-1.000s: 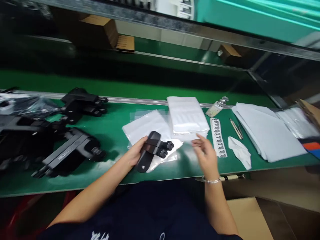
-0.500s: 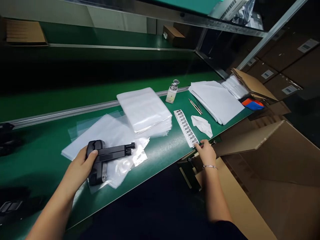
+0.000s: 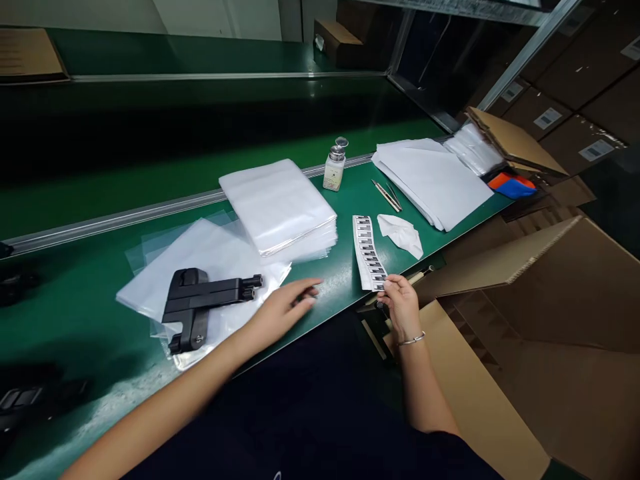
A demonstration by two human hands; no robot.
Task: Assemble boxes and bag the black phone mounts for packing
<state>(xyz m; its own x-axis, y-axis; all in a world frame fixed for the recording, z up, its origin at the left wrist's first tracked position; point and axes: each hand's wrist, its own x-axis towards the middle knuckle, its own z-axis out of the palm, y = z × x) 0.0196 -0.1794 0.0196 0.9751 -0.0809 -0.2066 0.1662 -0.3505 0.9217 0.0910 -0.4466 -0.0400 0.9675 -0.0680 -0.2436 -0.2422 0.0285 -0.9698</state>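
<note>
My right hand (image 3: pixel 400 301) pinches the near end of a white strip of barcode labels (image 3: pixel 369 251) at the front edge of the green bench (image 3: pixel 345 267). My left hand (image 3: pixel 283 308) lies on the green surface with fingers stretched out toward the strip, holding nothing. A black plastic bracket part (image 3: pixel 200 303) lies on loose clear plastic bags (image 3: pixel 200 260) to the left of that hand, apart from it.
A neat stack of clear bags (image 3: pixel 277 207) sits behind. A small pump bottle (image 3: pixel 334 167), tweezers (image 3: pixel 386 195), a crumpled white cloth (image 3: pixel 401 233) and white sheets (image 3: pixel 433 181) lie to the right. Open cardboard boxes (image 3: pixel 540 313) stand at the right. More black parts (image 3: pixel 20 400) lie far left.
My left hand let go of the black part, which now lies on the bags, and moved right across the bench. My right hand took hold of the label strip's end. The view shifted right.
</note>
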